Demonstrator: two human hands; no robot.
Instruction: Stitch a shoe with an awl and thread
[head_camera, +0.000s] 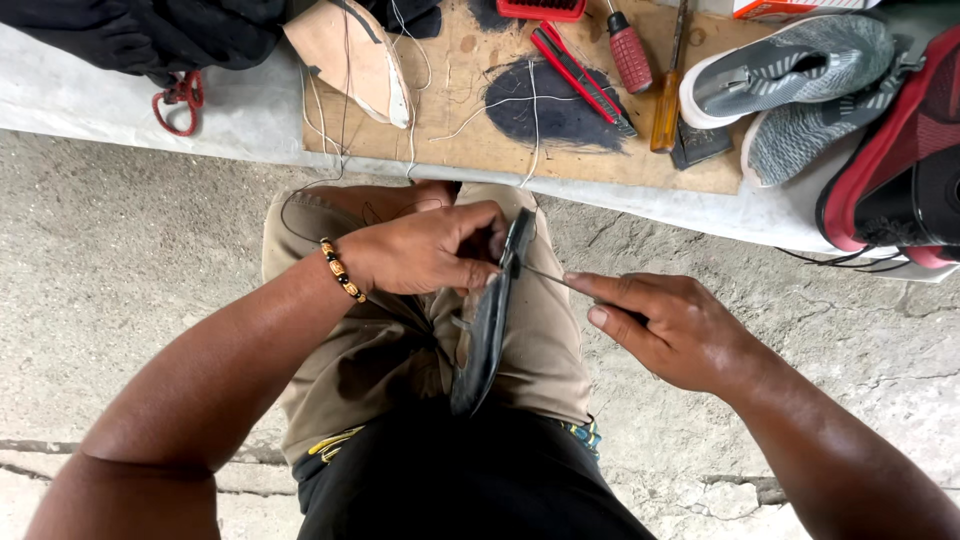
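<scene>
A dark shoe sole stands on edge between my knees, over my khaki trousers. My left hand, with a beaded bracelet at the wrist, grips the sole's upper end. My right hand is closed around a thin metal awl whose tip meets the sole's edge just beside my left fingers. Pale thread runs up from my lap to the board above.
A wooden board on a grey bench holds a tan insole, dark patches, a red knife, two screwdrivers and loose thread. Grey knit sneakers and a red shoe lie at right. Red scissors lie at left. Concrete floor below.
</scene>
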